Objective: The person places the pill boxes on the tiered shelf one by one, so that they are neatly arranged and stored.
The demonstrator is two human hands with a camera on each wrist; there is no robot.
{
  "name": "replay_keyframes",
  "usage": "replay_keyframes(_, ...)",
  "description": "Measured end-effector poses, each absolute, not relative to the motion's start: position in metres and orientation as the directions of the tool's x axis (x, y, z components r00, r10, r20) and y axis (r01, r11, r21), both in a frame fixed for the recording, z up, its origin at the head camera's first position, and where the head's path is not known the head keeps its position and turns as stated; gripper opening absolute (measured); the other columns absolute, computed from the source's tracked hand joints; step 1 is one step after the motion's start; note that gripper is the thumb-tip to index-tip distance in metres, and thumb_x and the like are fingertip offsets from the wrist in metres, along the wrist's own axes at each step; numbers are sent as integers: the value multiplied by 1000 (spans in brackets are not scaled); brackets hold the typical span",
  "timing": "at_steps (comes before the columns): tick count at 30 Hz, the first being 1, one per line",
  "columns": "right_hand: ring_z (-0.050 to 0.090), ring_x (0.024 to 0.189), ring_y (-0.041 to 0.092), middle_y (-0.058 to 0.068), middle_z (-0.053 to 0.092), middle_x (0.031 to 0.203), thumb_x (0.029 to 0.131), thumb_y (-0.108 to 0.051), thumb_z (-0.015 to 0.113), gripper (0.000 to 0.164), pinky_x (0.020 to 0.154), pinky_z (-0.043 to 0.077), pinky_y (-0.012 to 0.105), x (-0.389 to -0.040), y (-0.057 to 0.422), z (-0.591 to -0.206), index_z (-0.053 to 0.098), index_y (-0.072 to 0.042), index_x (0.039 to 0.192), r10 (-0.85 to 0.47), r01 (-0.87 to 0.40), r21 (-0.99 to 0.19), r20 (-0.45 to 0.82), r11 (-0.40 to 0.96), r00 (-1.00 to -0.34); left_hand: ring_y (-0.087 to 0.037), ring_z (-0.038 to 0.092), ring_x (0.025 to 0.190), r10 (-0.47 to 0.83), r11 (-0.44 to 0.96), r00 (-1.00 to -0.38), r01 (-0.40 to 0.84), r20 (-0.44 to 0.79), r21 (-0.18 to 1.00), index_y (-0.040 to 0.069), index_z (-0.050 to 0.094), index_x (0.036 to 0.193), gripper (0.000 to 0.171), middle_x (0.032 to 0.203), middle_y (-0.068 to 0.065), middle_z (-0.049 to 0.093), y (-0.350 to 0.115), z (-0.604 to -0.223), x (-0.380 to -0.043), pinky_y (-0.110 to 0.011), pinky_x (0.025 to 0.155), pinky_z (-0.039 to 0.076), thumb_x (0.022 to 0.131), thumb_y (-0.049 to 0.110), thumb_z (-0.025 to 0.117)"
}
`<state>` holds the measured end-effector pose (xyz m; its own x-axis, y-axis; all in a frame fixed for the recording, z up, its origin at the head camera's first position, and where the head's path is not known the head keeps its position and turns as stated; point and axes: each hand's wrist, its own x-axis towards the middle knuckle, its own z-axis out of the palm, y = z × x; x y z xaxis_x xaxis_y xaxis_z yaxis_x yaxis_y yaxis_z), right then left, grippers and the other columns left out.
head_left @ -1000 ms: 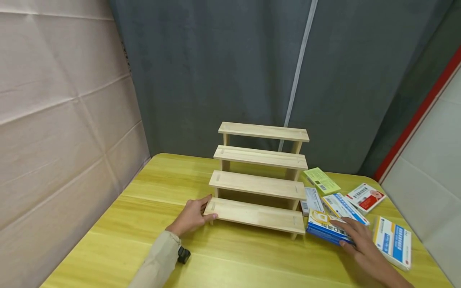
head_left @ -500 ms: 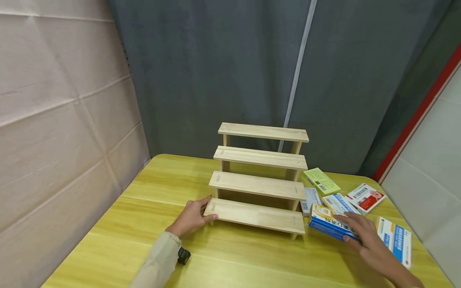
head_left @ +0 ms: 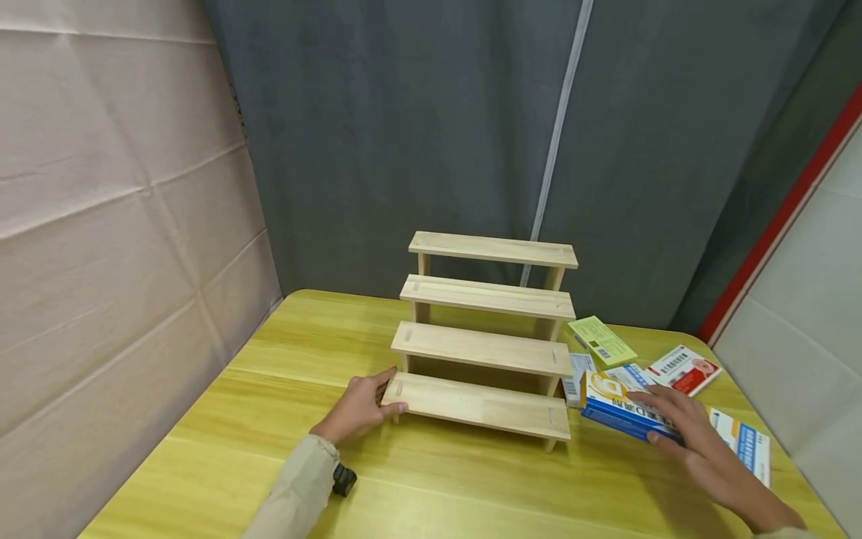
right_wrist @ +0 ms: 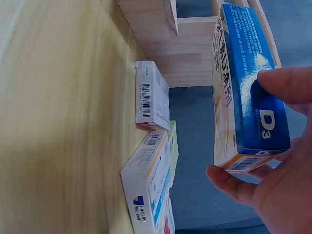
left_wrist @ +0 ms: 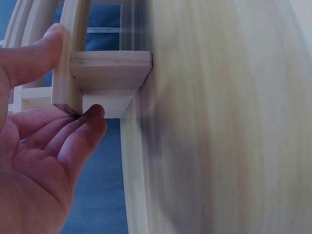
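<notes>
A pale wooden step rack (head_left: 481, 344) with several tiers stands on the table. At its left end my left hand (head_left: 357, 408) grips the lowest shelf board (left_wrist: 68, 63), thumb on one face and fingers curled at the other. Right of the rack, my right hand (head_left: 703, 449) holds a blue and white medicine box (head_left: 622, 419) marked D3. The right wrist view shows that box (right_wrist: 253, 83) lifted off the table, the thumb on its blue side and fingers around its far end.
Beside the rack's right side lie more medicine boxes: a green one (head_left: 601, 340), a red and white one (head_left: 683, 370), a white one (head_left: 581, 374) and a blue-striped one (head_left: 747, 445). A grey curtain (head_left: 377, 150) hangs behind the yellow wooden table (head_left: 222, 449).
My right hand has raised the D3 box and shifted slightly right, now covering more of the boxes behind it. The left hand and the rack stay where they were.
</notes>
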<state>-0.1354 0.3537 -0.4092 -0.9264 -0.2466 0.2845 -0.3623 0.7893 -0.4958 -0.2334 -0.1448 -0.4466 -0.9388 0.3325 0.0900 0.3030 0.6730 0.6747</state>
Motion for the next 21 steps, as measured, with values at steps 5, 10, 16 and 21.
replay_keyframes(5,32,126,48,25,42,144,100,-6,56,47,92,25,69,-137,353,-403,49,-13,146,-270,-403,-477,323,781,-907,-33,59,130,334,677,-938,310,97,668,-5,43,149,80,144,-25,55,-145,-447,-233,-42,101,56,88,31,78)
replay_keyframes(10,28,129,51,27,38,147,101,-7,55,47,94,22,78,-139,353,-398,48,-14,147,-281,-409,-483,316,774,-906,-33,59,130,342,676,-934,320,102,664,-5,43,149,79,144,-25,55,-145,-446,-233,-42,101,56,89,32,78)
replay_keyframes(16,25,132,55,29,34,151,102,-10,54,46,96,17,85,-142,352,-391,48,-15,146,-285,-396,-489,288,777,-914,-34,60,129,341,672,-934,320,103,668,-6,43,148,79,143,-26,55,-145,-446,-233,-43,101,56,88,30,79)
replay_keyframes(21,30,128,49,26,39,148,100,-6,56,47,91,26,73,-145,350,-385,50,-18,145,-316,-443,-445,333,778,-889,-34,61,128,340,671,-933,326,113,666,-7,43,148,79,143,-27,55,-145,-448,-233,-42,100,57,88,29,79)
